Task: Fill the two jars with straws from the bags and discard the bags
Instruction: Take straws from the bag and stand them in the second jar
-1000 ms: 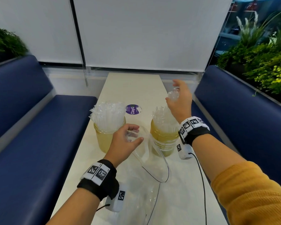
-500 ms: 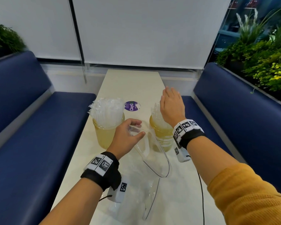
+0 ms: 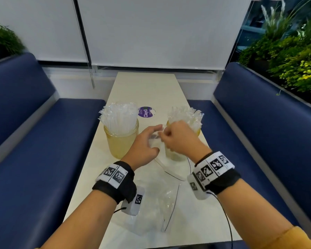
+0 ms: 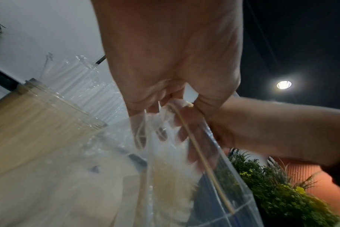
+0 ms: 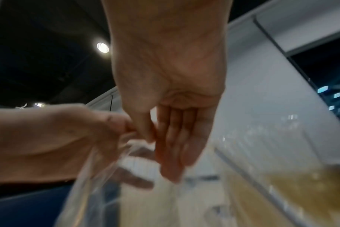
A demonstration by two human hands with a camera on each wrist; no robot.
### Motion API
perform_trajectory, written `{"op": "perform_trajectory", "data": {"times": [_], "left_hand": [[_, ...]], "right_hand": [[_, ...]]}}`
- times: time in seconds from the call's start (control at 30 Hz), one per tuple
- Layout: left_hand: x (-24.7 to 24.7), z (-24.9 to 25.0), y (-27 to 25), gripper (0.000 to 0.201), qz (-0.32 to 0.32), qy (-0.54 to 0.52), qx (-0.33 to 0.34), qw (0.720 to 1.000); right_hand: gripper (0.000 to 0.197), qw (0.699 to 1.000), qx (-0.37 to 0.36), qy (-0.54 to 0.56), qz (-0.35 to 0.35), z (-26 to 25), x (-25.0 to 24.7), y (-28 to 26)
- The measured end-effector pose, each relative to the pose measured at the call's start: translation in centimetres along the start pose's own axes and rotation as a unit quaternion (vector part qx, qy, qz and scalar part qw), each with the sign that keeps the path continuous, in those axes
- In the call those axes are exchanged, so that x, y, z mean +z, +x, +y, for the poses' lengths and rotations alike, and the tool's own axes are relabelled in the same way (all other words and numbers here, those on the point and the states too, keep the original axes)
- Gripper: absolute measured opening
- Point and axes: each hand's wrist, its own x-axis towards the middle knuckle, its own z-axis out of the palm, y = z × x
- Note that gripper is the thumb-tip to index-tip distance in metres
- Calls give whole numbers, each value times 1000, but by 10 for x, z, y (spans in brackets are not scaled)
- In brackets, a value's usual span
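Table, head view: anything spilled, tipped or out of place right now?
Nothing spilled or tipped. Both jars stand upright, packed with straws. One empty bag lies crumpled on the table, not yet discarded; left hand and right hand hold the other bag.

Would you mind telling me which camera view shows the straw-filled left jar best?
The head view: the left jar stands whole and sharp on the table, its straws fanned above the rim. The left wrist view catches only its tilted rim and straws from below. In the right wrist view I cannot pick it out.
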Motion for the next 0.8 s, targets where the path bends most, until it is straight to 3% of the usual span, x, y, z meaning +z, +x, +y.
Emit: {"op": "perform_trajectory", "data": {"times": [0.07, 0.1, 0.17, 0.23, 0.33, 0.4, 0.53, 0.63, 0.8], "left_hand": [[3, 2, -1, 72, -7, -12, 7, 1000], [5, 4, -2, 72, -16, -24, 5, 1000], [8, 6, -4, 77, -37, -34, -2, 999], [9, 6, -7, 82, -51, -24, 3, 998], [7, 7, -11, 82, -59, -9, 18, 998], [6, 5, -13, 82, -60, -2, 27, 998], [3, 4, -15, 81, -59, -8, 22, 998], [1, 1, -15, 83, -68, 45, 32, 996], [7, -4, -10, 86, -93, 85, 19, 992]], "right_hand": [[26, 989, 2, -52, -137, -2, 27, -5], [34, 979, 16, -61, -196, -3, 41, -7], [75, 952, 72, -44, -294, -3, 61, -12], [104, 928, 105, -55, -353, -2, 76, -15], [116, 905, 79, -132, -398, -4, 88, -20], [106, 900, 80, -150, -402, -7, 92, -20], [64, 907, 87, -139, -389, -11, 89, -21], [38, 905, 53, -182, -381, -9, 84, -20], [35, 890, -11, -300, -342, -16, 46, -13]]}}
